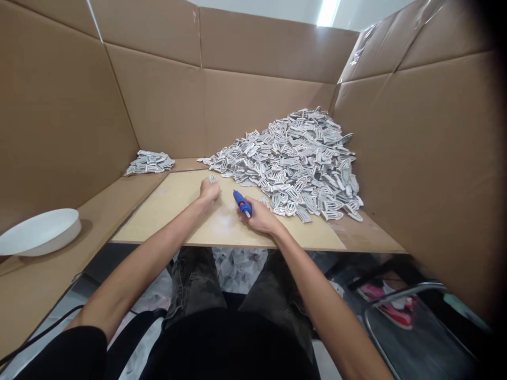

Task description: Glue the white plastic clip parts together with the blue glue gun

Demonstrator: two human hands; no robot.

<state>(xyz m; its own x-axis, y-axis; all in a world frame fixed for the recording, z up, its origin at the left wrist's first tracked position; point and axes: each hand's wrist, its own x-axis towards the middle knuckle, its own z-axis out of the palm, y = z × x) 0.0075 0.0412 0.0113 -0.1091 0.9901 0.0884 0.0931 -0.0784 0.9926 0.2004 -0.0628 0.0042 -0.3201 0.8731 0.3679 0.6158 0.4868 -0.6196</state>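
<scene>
My left hand (209,191) is closed over the board, with a small pale grey slotted piece (213,179) showing at its fingertips. My right hand (259,215) is wrapped around a blue hand tool (240,200), which has an orange spot on its body and a whitish stub at the end nearest me. The tool's tapered end points away and to the left, apart from the piece in my left hand. Beyond and right of my hands rises a large heap of similar grey pieces (293,158), its front edge close to my right hand.
A smaller pile of grey pieces (150,162) lies at the back left. A white bowl (43,229) sits on the cardboard at left. Tall cardboard walls (269,47) enclose the pale board (158,216). A metal-framed chair (407,295) stands at lower right.
</scene>
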